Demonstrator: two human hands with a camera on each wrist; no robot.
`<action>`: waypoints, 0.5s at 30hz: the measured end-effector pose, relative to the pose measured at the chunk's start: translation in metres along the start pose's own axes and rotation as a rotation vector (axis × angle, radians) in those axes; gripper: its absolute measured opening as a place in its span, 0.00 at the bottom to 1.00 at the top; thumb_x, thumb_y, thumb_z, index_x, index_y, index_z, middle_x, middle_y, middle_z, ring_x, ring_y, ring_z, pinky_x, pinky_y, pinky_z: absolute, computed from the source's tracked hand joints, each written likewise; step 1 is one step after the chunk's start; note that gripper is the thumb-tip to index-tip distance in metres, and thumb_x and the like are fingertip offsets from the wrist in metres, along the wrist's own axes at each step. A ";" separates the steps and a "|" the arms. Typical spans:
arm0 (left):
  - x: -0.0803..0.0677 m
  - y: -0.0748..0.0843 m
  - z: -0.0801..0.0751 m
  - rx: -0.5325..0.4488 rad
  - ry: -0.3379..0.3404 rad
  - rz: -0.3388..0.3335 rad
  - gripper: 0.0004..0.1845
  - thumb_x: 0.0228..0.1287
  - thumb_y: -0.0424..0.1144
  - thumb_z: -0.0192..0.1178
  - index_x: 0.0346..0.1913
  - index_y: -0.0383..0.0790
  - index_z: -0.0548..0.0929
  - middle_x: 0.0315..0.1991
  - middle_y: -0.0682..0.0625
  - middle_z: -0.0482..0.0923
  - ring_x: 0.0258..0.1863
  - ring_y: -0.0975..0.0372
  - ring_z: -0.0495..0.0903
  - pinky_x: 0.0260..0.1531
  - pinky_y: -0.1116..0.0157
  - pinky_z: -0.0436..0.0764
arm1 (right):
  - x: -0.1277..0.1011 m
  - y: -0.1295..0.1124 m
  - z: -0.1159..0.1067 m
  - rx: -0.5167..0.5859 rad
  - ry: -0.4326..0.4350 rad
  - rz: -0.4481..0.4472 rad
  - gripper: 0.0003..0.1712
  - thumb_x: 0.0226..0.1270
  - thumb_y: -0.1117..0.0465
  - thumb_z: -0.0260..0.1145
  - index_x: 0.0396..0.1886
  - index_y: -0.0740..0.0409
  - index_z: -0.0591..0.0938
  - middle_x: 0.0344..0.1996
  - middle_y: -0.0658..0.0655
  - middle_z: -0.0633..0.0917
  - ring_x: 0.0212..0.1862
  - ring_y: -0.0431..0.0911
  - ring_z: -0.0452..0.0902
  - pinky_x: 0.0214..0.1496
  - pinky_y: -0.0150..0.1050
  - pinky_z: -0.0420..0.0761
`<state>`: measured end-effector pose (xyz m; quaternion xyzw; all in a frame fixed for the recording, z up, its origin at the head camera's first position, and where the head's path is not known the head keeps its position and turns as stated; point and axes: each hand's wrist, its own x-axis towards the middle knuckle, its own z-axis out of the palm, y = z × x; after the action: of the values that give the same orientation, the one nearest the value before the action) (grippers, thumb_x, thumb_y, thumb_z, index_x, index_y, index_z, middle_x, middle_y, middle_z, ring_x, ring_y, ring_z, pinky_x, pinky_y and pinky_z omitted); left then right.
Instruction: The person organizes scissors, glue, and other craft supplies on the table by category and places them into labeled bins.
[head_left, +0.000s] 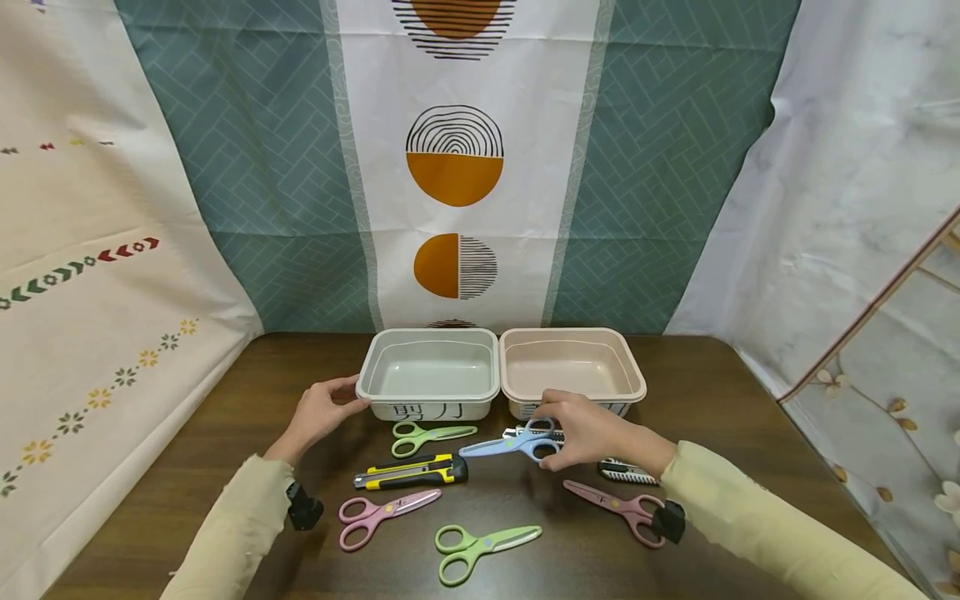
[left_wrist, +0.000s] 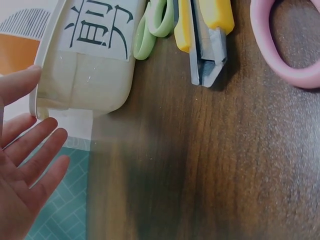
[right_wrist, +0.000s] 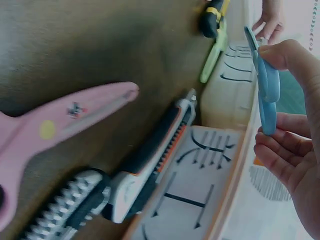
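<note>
On the table, right hand [head_left: 592, 433] grip pinching blue scissors [head_left: 510, 446], left hand [head_left: 318, 414] seemingly touching grey bin [head_left: 429, 367], fingers straight

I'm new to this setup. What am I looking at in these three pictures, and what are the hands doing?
There is no machine here: a person works with two bare hands. The big picture comes from a camera on the head, looking down at a table. The other two come from cameras on the wrists.

At the back stand two empty bins, one grey, one pink. In front lie two green scissors, two pink scissors, a yellow knife, and two more knives by the right hand, partly hidden.

The left hand touches the grey bin's rim with loose fingers. The right hand pinches blue scissors by the handles; the right wrist view shows them lifted off the table.
</note>
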<state>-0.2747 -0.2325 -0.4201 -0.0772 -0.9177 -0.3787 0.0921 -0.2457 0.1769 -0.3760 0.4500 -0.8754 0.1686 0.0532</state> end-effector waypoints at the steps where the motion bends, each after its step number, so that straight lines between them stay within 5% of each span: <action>1: 0.000 0.000 0.000 -0.002 -0.002 0.002 0.28 0.52 0.46 0.66 0.54 0.34 0.76 0.41 0.40 0.81 0.40 0.51 0.79 0.40 0.53 0.76 | 0.002 0.000 -0.002 -0.004 0.010 -0.005 0.30 0.35 0.48 0.73 0.40 0.60 0.82 0.31 0.49 0.75 0.30 0.39 0.68 0.28 0.26 0.67; 15: 0.000 0.001 0.000 -0.030 -0.016 0.004 0.29 0.52 0.45 0.66 0.54 0.31 0.76 0.41 0.39 0.81 0.39 0.52 0.80 0.39 0.55 0.77 | 0.025 0.012 -0.024 -0.002 0.100 0.020 0.31 0.38 0.51 0.73 0.43 0.64 0.80 0.33 0.53 0.77 0.31 0.44 0.72 0.32 0.31 0.72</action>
<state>-0.2746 -0.2316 -0.4190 -0.0833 -0.9126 -0.3914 0.0842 -0.2714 0.1722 -0.3501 0.4321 -0.8763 0.1903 0.0958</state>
